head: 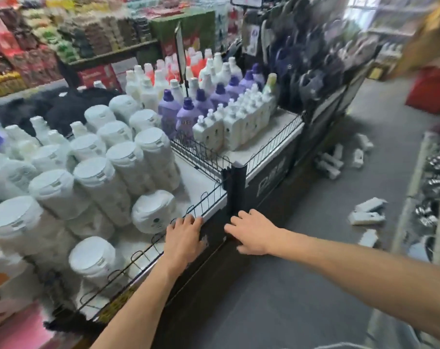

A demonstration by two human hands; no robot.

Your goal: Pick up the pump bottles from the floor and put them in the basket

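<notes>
Item: white pump bottles (366, 214), lying on their sides on the grey floor (302, 260) in two loose clusters, near group by the right-hand rack, far group (339, 157) beside the display's dark base.

Your left hand (185, 239) and right hand (251, 233) rest empty, fingers spread, on the wire-edged basket (214, 195) rim.

Handling, by judgement: rigid plastic, smooth, likely moderately heavy if full. Grip each around the flat body, not the pump head.

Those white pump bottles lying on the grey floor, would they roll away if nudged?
Probably not: the white pump bottles look flat-sided and lie on their sides, so they would likely slide. Their plastic looks stiff, and smooth, so perhaps slippery.
</notes>
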